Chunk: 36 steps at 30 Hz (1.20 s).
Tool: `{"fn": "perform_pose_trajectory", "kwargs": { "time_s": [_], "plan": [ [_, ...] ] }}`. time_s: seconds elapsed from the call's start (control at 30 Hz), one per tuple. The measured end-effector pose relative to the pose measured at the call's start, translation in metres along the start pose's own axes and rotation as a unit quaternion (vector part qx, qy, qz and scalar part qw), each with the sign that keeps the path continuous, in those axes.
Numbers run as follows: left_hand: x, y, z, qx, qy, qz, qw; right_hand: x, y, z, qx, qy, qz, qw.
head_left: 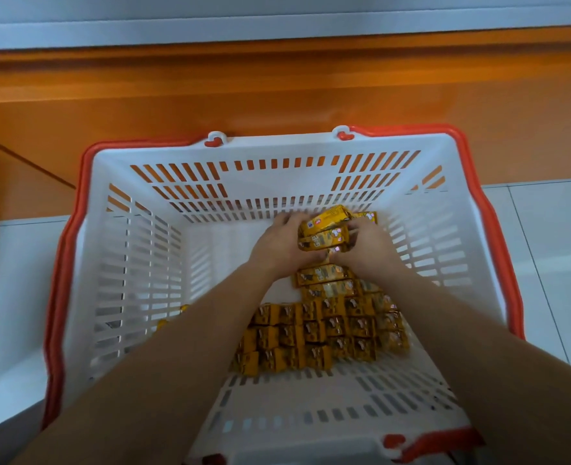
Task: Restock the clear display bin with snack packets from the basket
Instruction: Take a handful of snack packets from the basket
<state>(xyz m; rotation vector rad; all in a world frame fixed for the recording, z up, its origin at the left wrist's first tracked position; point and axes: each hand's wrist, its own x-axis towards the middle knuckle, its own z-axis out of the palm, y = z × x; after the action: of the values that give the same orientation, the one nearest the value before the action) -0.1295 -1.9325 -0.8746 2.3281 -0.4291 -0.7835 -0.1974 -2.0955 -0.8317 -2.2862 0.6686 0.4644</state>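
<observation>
A white slatted basket with red handles stands on the floor below me. Both my arms reach down into it. My left hand and my right hand grip a bundle of several yellow snack packets between them, near the basket's far wall. More yellow packets lie in rows on the basket's bottom, toward the near right. A couple of packets lie just below my hands. The clear display bin is not in view.
An orange cabinet base runs across behind the basket, with a pale ledge above it. Light floor tiles lie on both sides. The basket's red handles rest folded down on its rim.
</observation>
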Motion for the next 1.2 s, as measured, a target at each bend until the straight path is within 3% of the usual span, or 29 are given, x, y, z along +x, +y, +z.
{"fn": "perform_pose_trajectory", "kwargs": {
  "time_s": [0.2,0.43,0.67,0.9,1.03,1.2],
  "plan": [
    [0.000,-0.003,-0.001,-0.104,0.019,-0.023,0.994,0.000,-0.001,0.003,-0.012,0.004,-0.010,1.000],
    [0.002,-0.009,-0.003,-0.089,0.005,-0.003,0.996,-0.001,-0.002,0.008,0.022,-0.003,0.007,1.000],
    [-0.002,-0.011,-0.016,-0.204,0.000,-0.053,0.978,-0.002,-0.004,0.006,0.072,-0.006,-0.009,0.997],
    [-0.021,-0.026,-0.041,-0.190,0.007,-0.116,0.975,-0.005,-0.012,-0.003,0.113,0.027,-0.051,0.992],
    [-0.037,-0.035,-0.053,-0.322,-0.014,-0.165,0.932,-0.004,-0.020,-0.017,0.121,0.010,-0.099,0.988],
    [-0.048,-0.026,-0.065,-0.395,-0.088,-0.190,0.894,-0.006,-0.026,-0.019,0.099,-0.111,-0.145,0.978]
  ]
}}
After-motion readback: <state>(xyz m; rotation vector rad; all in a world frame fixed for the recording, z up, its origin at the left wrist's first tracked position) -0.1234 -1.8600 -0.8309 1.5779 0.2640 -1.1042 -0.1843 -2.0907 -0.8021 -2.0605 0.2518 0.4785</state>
